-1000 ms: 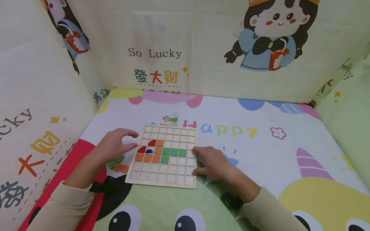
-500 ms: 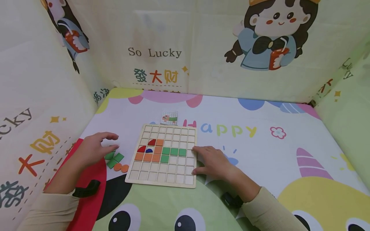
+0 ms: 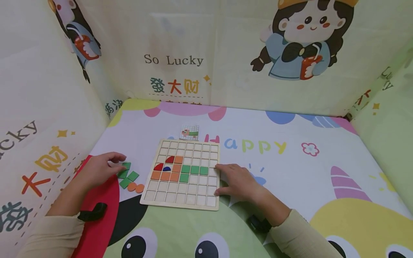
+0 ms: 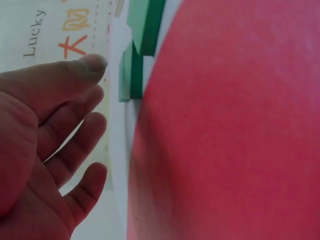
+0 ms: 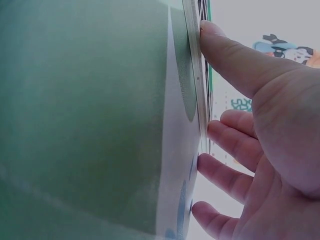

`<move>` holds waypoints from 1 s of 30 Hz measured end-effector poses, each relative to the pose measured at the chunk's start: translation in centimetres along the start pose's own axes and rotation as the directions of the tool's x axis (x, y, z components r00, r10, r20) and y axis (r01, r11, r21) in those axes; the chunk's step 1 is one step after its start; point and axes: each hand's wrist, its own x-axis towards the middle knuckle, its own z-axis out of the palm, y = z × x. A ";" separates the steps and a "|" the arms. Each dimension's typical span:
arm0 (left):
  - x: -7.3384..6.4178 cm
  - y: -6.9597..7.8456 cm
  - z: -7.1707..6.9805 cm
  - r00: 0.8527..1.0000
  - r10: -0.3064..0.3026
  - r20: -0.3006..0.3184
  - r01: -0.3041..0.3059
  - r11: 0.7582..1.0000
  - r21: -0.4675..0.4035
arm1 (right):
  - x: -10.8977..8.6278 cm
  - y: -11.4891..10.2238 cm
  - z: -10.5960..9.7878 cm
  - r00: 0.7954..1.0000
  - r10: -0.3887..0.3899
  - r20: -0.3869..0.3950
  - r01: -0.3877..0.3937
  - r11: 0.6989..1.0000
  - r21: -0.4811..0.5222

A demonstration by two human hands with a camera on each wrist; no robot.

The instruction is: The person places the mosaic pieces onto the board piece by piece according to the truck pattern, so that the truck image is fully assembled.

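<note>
My left hand hovers beside several loose green square tiles, its fingertips nearest the farthest tile. In the left wrist view the thumb and fingers are loosely bent, and nothing shows between them; green tiles lie just beyond the fingertips. Two orange round pieces lie close to the tiles. A wooden grid board lies flat in the middle, with red quarter-circles, a blue half-circle, orange squares and green squares in its cells. My right hand touches the board's right edge with thumb and fingertips.
Behind the board lies a small picture card with a gridded coloured pattern. The tabletop is covered by a printed cartoon cloth. Printed curtains stand at the back and both sides.
My left hand has moved left, away from the board's left edge, to the loose green tiles, which have come into fuller view. The right hand and the board have stayed in place.
</note>
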 end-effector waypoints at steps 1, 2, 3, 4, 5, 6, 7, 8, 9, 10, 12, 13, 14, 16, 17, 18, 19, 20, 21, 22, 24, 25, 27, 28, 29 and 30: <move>0.0 -0.1 0.0 1.000 -0.003 0.004 0.003 1.000 -0.004 | 0.0 0.0 0.0 1.000 0.002 0.001 -0.002 1.000 0.001; 0.1 -0.2 0.1 1.000 -0.005 0.009 0.005 1.000 -0.008 | 0.0 0.0 0.0 1.000 0.004 0.003 -0.004 1.000 0.002; 0.1 -0.3 0.1 1.000 -0.006 0.015 0.006 1.000 -0.009 | 0.0 0.0 0.0 1.000 0.005 0.004 -0.005 1.000 0.001; 0.2 -0.4 0.1 1.000 -0.007 0.020 0.007 1.000 -0.009 | 0.0 0.0 0.0 1.000 0.006 0.006 -0.006 1.000 0.002; 0.2 -0.5 0.1 1.000 -0.008 0.025 0.008 1.000 -0.009 | 0.0 0.0 0.1 1.000 0.007 0.007 -0.007 1.000 0.000; 0.3 -0.6 0.1 0.999 -0.009 0.031 0.009 1.000 -0.010 | 0.1 0.0 0.1 1.000 0.008 0.008 -0.008 1.000 0.000; 0.4 -0.7 0.2 0.999 -0.009 0.034 0.009 1.000 -0.008 | 0.1 0.0 0.1 1.000 0.008 0.008 -0.008 1.000 -0.001; 0.5 -0.8 0.2 0.999 -0.009 0.035 0.010 1.000 -0.007 | 0.1 0.0 0.1 1.000 0.010 0.009 -0.010 1.000 -0.002; 0.5 -0.8 0.2 0.999 -0.009 0.036 0.009 1.000 -0.005 | 0.1 0.0 0.1 1.000 0.011 0.009 -0.011 1.000 -0.003; 0.6 -0.8 0.3 0.999 -0.008 0.035 0.008 1.000 -0.005 | 0.1 0.0 0.1 1.000 0.011 0.008 -0.011 1.000 -0.003; 0.7 -0.8 0.3 0.999 -0.006 0.033 0.006 1.000 -0.006 | 0.0 0.0 0.1 1.000 0.010 0.007 -0.010 1.000 -0.005; 0.8 -0.8 0.3 1.000 -0.004 0.031 0.004 1.000 -0.005 | 0.0 0.0 0.1 1.000 0.009 0.007 -0.009 1.000 -0.006; 0.8 -0.8 0.3 1.000 -0.001 0.031 0.001 1.000 -0.005 | 0.0 0.0 0.1 1.000 0.008 0.007 -0.008 1.000 -0.007; 0.9 -0.7 0.3 0.999 0.002 0.032 -0.002 1.000 -0.002 | 0.0 0.0 0.1 1.000 0.004 0.005 -0.004 1.000 -0.008; 0.9 -0.6 0.4 0.999 0.003 0.032 -0.003 1.000 -0.002 | 0.0 0.0 0.1 1.000 0.003 0.005 -0.003 1.000 -0.008; 1.0 -0.6 0.4 0.999 0.004 0.033 -0.004 1.000 0.001 | 0.0 0.0 0.2 1.000 0.002 0.005 -0.002 1.000 -0.008; 1.0 -0.5 0.4 0.999 0.005 0.034 -0.005 1.000 0.003 | 0.0 0.0 0.1 1.000 0.001 0.005 -0.001 1.000 -0.007; 1.1 -0.5 0.4 0.999 0.005 0.034 -0.005 1.000 0.004 | 0.0 0.1 0.1 1.000 -0.001 0.004 0.001 1.000 -0.007; 1.1 -0.4 0.4 0.999 0.003 0.034 -0.003 1.000 0.005 | 0.0 0.1 0.1 1.000 -0.002 0.004 0.002 1.000 -0.006; 1.1 -0.4 0.4 0.999 0.004 0.035 -0.004 1.000 0.004 | 0.0 0.0 0.1 1.000 -0.004 0.003 0.004 1.000 -0.006; 1.3 -0.3 0.5 0.999 0.006 0.037 -0.006 1.000 0.002 | 0.0 0.1 0.1 1.000 -0.007 0.002 0.007 1.000 -0.006; 1.3 -0.3 0.5 0.999 0.006 0.038 -0.006 1.000 0.001 | 0.0 0.1 0.1 1.000 -0.008 0.001 0.008 1.000 -0.007; 1.5 -0.2 0.5 0.999 0.003 0.042 -0.003 1.000 -0.005 | 0.0 0.1 0.1 1.000 -0.009 -0.001 0.009 1.000 -0.009; 1.5 -0.2 0.5 0.999 0.002 0.047 -0.001 1.000 -0.009 | 0.0 0.1 0.1 1.000 -0.008 -0.001 0.008 1.000 -0.009; 1.6 -0.2 0.5 0.999 -0.001 0.052 0.001 1.000 -0.009 | 0.0 0.1 0.1 1.000 -0.007 -0.001 0.007 1.000 -0.008; 1.7 -0.1 0.5 0.998 -0.002 0.056 0.002 1.000 -0.009 | 0.0 0.2 0.1 1.000 -0.006 -0.001 0.006 1.000 -0.007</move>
